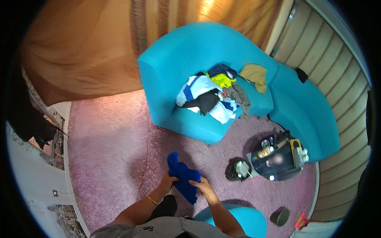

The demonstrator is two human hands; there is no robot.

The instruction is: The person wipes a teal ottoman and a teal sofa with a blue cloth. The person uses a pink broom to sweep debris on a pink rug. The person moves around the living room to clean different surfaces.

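A blue cloth or garment (184, 178) hangs between my two hands above the pink carpet. Its left side is gripped by my left hand (168, 182), with a yellow bracelet on that wrist. My right hand (203, 187) pinches the cloth's right edge. Ahead, a loose heap of clothes lies on a turquoise sofa (166, 110): a white and blue garment (199, 86), a black one (207, 101), a bright yellow one (221, 80), a dark blue one (221, 70) and a grey one (240, 98). A tan garment (256, 76) lies apart on the sofa's right.
To the right stand a dark round table (276, 175) bearing a bottle (265, 152) and other items, and a bin with a black liner (238, 169). A turquoise pouf (247, 220) is close by my right arm. A round container (280, 216) stands farther right.
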